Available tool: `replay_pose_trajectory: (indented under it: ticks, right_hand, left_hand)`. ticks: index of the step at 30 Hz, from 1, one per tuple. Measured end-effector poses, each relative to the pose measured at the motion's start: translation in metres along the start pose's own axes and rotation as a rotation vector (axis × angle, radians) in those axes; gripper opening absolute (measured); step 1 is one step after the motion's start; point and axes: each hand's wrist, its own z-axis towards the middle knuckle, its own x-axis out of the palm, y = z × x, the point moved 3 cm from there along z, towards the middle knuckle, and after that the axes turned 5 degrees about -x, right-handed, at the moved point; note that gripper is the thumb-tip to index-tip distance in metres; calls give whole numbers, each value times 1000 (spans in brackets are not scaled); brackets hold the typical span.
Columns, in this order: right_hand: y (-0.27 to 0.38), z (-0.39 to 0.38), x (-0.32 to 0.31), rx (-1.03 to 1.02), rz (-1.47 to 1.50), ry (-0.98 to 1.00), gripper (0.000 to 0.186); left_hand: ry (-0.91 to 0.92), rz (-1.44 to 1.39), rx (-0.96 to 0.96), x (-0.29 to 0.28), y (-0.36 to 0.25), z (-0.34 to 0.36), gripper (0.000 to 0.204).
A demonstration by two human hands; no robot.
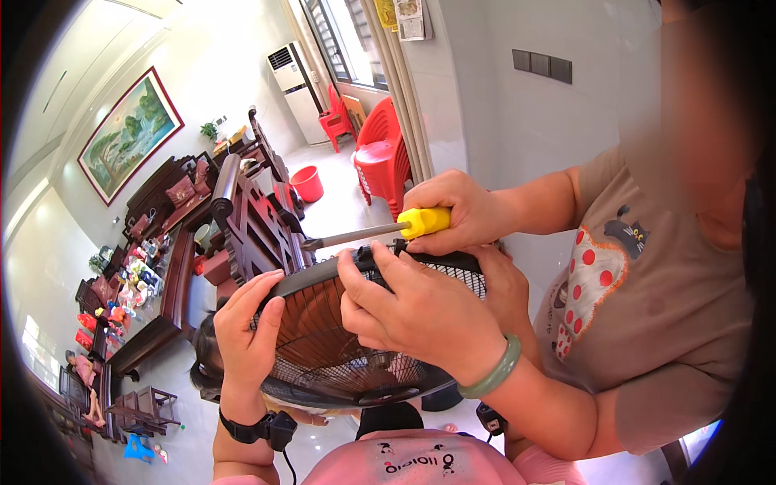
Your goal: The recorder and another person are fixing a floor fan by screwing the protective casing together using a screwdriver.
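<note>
A fan (323,323) with a black rim and wire guard is in front of me, its brown blades showing through the mesh. My left hand (249,331) grips the rim at the left, thumb on the near side. At the right edge my right hand (511,284) holds the rim, partly hidden behind a co-worker's arm. That co-worker's braceleted hand (420,311) reaches across the guard, fingertips at a small black piece on the top rim. The co-worker's other hand (465,206) holds a screwdriver (424,222) with a yellow handle, its shaft pointing left above the rim.
The co-worker (647,299) stands close on the right. Behind the fan at left is a dark-haired head (208,347). Farther off are carved dark wood furniture (182,283), red stacked chairs (381,153), a red bucket (307,184) and a blue stool (139,449).
</note>
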Motion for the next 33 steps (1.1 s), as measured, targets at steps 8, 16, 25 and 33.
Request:
replay_pose_trajectory:
  ticks: [8, 16, 25, 33]
  right_hand:
    - [-3, -6, 6, 49, -19, -69, 26]
    - [-6, -6, 7, -9, -53, -43, 22]
    - [-10, -11, 1, -135, -610, 121, 24]
    - [-23, -25, -21, -169, -334, -35, 24]
  left_hand:
    - [-27, -10, -35, 8, 1, 2, 26]
    - [-23, 18, -21, 13, 3, 5, 26]
    - [-25, -68, -99, 10, 19, 0, 27]
    - [-26, -71, -73, 9, 22, -5, 27]
